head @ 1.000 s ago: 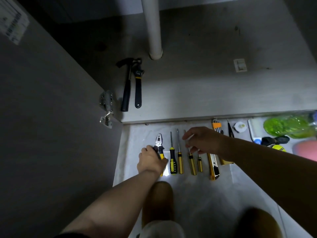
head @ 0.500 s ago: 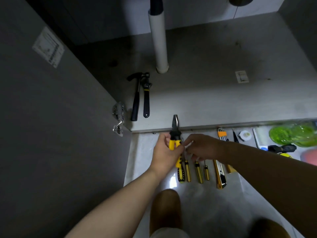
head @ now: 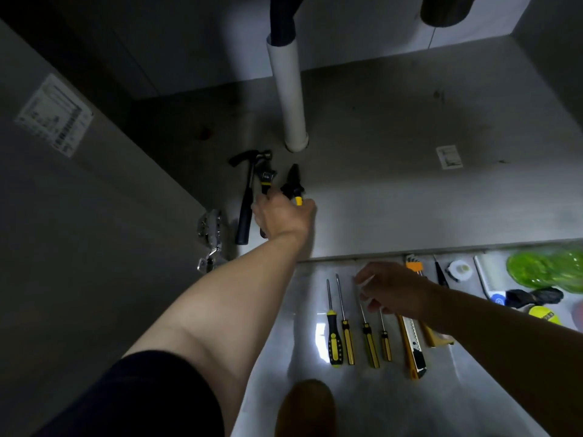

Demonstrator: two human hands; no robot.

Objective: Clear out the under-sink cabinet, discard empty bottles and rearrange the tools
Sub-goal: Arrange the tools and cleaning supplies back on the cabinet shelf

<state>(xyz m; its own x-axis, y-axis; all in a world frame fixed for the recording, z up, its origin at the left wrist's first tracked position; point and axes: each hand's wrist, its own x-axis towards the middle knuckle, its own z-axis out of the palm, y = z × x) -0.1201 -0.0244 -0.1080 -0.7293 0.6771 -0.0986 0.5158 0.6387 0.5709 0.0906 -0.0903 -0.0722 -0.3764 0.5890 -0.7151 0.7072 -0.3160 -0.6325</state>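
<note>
"two tools already lay in the cabinet; what had just changed?" asked the student.

"the pliers (head: 293, 184) had left the row on the tiled floor (head: 362, 405), where a second before they lay beside the four screwdrivers (head: 347, 335). the left hand (head: 282, 216), fingers curled round the yellow handles, had carried them over the cabinet floor (head: 426, 200), just right of the adjustable wrench (head: 266, 178) and hammer (head: 247, 197). a third tool was, in my judgement, about to join the rearranged set."

"and their orientation?"

"long axis front to back, roughly parallel to the hammer. the nose pointed toward the drain pipe (head: 288, 96) and back wall, handles toward the person. whether they touched the cabinet floor could not be told. the right hand (head: 394, 288) hovered, fingers loosely curled, over the screwdriver shafts. whether it held anything could not be told."
</note>
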